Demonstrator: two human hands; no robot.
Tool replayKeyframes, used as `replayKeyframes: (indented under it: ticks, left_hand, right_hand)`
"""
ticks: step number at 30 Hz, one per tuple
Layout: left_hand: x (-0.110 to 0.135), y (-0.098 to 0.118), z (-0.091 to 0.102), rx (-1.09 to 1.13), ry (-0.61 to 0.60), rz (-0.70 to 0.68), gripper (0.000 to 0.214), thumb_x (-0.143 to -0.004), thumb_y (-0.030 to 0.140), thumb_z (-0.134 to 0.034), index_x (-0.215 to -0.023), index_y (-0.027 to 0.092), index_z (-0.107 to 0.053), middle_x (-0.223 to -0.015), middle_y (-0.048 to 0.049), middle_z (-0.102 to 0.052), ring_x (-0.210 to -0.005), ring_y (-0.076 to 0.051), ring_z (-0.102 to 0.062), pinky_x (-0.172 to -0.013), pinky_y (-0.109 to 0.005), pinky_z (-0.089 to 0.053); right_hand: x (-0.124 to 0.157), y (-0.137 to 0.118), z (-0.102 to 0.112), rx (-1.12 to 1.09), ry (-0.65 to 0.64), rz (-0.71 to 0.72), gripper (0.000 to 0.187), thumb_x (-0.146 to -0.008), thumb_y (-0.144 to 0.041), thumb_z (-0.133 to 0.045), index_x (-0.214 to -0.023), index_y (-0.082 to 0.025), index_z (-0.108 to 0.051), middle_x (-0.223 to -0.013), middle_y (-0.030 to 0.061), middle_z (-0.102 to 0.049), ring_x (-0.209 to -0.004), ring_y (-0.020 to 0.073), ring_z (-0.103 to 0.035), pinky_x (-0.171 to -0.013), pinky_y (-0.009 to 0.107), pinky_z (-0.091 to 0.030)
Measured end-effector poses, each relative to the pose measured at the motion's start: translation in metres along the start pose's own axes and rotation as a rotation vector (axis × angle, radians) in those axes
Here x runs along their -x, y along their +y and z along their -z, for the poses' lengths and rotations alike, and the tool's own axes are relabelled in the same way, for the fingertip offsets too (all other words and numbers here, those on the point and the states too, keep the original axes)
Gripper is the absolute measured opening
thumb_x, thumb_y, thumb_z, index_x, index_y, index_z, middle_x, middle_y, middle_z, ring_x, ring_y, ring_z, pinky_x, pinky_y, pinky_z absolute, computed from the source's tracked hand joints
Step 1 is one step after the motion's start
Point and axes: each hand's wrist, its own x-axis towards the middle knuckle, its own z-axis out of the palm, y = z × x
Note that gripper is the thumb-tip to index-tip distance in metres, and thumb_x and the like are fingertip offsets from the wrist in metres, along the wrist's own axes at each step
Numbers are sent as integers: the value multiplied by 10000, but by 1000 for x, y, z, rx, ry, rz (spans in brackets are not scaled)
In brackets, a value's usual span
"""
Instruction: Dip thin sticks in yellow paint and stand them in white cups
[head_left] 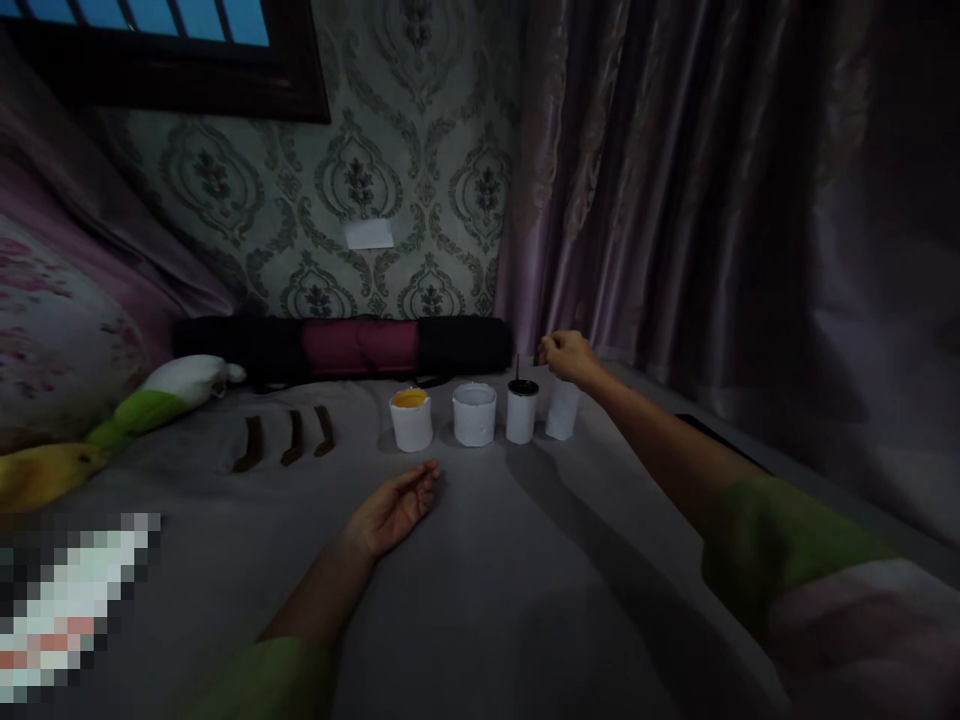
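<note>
Right hand (pixel 568 356) over rim of cup (pixel 562 412), left hand (pixel 397 508) (well apart)

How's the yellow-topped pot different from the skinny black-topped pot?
The yellow-topped pot is wider; the black-topped pot is slimmer. A thin stick pokes up at the black-topped pot, but none shows at the yellow-topped pot. Both have whitish sides and stand upright on the grey cloth.

Right grip (pixel 568 358) seemingly part-hides rightmost cup (pixel 562 413); window (pixel 169 70) cut off.
</note>
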Motion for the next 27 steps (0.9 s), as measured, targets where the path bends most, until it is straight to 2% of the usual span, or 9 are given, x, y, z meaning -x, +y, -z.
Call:
replayKeyframes:
  ticks: [7,12,20,27]
  left_hand:
    - [1,0,0,-2,-7,0,140,-819,63,-435,-873,60,-565,-748,-76,-588,-551,-75,-550,-483,-180,-483]
    - [3,1,-4,-8,7,14,138,-827,71,-426,-874,67,-555,-752,-76,-586,-555,-71,-552,-490,-171,-488]
    - [2,1,-1,-16,6,14,124,-817,63,-445,-880,62,-552,-754,-75,-584,-563,-71,-552,-501,-171,-491]
    - [6,1,-7,-26,29,13,136,-821,58,-432,-871,74,-557,-735,-65,-580,-558,-74,-557,-485,-171,-489]
  right_hand:
    - [21,15,-5,-148,-6,-78,268,-837,-257,-392,-775,-111,-608,-612,32,-607,-413,48,-468,-419,156,-351]
    - [33,27,-13,-259,-46,-123,260,-841,-277,-397,-753,-114,-580,-583,19,-574,-386,44,-442,-350,147,-301]
    - [55,29,-27,-333,-98,-149,256,-841,-296,-405,-741,-127,-569,-570,3,-557,-385,44,-437,-335,145,-278]
    - [70,29,-47,-370,-170,-210,262,-842,-285,-387,-719,-129,-558,-536,-11,-536,-361,38,-426,-345,142,-292]
